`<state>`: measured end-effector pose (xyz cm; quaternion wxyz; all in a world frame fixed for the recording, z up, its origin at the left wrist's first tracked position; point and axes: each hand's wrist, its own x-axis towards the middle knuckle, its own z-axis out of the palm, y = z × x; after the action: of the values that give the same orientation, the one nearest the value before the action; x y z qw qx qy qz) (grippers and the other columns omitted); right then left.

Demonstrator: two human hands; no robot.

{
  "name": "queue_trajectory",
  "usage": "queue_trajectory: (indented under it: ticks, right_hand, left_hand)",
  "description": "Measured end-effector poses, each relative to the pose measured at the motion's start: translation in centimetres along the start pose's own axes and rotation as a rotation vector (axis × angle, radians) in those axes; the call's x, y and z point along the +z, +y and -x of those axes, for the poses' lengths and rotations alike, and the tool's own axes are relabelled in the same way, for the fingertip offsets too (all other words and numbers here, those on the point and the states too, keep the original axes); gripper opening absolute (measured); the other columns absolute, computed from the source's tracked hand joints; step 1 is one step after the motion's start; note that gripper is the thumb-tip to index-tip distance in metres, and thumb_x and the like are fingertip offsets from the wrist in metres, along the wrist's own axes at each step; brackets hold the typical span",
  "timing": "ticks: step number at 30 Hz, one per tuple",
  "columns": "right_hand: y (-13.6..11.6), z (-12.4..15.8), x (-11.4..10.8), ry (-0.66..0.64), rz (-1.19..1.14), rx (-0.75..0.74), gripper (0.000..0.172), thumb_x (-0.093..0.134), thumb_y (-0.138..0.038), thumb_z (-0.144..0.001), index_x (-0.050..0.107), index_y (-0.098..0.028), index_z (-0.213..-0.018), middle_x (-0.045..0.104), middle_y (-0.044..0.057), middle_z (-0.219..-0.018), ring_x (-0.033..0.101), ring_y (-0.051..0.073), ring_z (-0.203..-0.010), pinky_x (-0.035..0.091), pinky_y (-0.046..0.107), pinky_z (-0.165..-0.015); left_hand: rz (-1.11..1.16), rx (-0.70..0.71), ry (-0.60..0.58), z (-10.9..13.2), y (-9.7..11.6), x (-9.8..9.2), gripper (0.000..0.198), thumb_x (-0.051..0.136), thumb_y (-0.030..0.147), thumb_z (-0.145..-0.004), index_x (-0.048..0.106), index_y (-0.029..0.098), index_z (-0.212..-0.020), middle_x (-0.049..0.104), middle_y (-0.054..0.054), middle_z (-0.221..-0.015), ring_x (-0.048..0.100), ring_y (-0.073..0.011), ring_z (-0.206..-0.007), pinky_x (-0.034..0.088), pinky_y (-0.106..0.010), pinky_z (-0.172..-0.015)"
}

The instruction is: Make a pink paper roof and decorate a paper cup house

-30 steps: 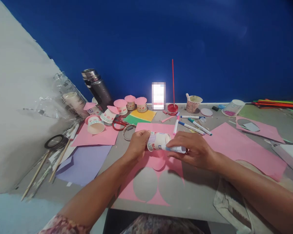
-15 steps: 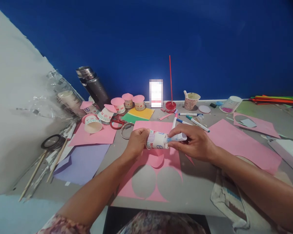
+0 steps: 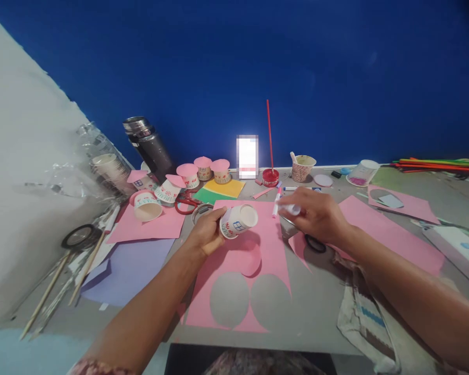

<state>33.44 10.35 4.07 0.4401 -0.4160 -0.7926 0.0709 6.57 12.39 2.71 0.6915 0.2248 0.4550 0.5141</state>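
Observation:
My left hand point(image 3: 210, 230) is closed round a white paper cup point(image 3: 237, 221) drawn with a blue window and red flowers. The cup lies tilted, its pale flat end facing right and up. A little to the right, my right hand point(image 3: 316, 213) grips a white glue stick point(image 3: 291, 208), blurred by motion and apart from the cup. Below the cup, a pink paper cone point(image 3: 251, 258) rests on a pink sheet point(image 3: 203, 307) with round holes cut out of it.
Several decorated cups with pink roofs point(image 3: 187, 170) stand at the back left, near red-handled scissors point(image 3: 186, 204) and a dark flask point(image 3: 150, 148). A red pot point(image 3: 271, 178) with a stick is at the back. A cloth bag point(image 3: 369, 317) lies front right.
My right hand has drawn the glue stick away from the cup, to the right. My left hand has moved slightly left and turned the cup's flat end more towards me.

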Motion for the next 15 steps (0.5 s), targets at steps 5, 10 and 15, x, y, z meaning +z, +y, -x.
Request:
queue_trajectory:
  ticks: [5,10,15]
  right_hand:
    - [5.3,-1.7,-2.4,0.351,-0.462,0.614,0.037,0.083,-0.048,-0.078,0.073,-0.021,-0.101,0.078,0.006,-0.086,0.067,0.018,-0.069,0.047,0.029,-0.059]
    - [9.8,-1.8,-3.6,0.306,-0.582,0.77,0.057,0.092,-0.061,-0.062,0.073,-0.021,-0.097,0.08,0.007,-0.09,0.068,0.017,-0.077,0.051,0.027,-0.061]
    - [12.6,-1.4,-4.6,0.373,-0.665,0.815,0.057,0.091,-0.065,-0.064,0.071,-0.023,-0.096,0.076,0.002,-0.09,0.067,0.015,-0.077,0.055,0.027,-0.064]
  left_hand:
    - [0.062,0.02,0.062,0.7,0.7,0.8,0.028,0.063,0.0,-0.086,0.056,0.017,-0.065,0.068,0.0,-0.062,0.068,-0.0144,-0.055,0.058,-0.024,-0.053]
    - [0.076,0.026,0.067,0.8,0.8,1.1,0.027,0.064,-0.001,-0.086,0.058,0.017,-0.067,0.07,0.0,-0.065,0.068,-0.0136,-0.054,0.057,-0.023,-0.051]
    - [0.076,0.034,0.087,0.7,0.8,1.1,0.026,0.065,-0.001,-0.084,0.059,0.016,-0.066,0.071,0.0,-0.067,0.07,-0.0151,-0.055,0.059,-0.023,-0.05]
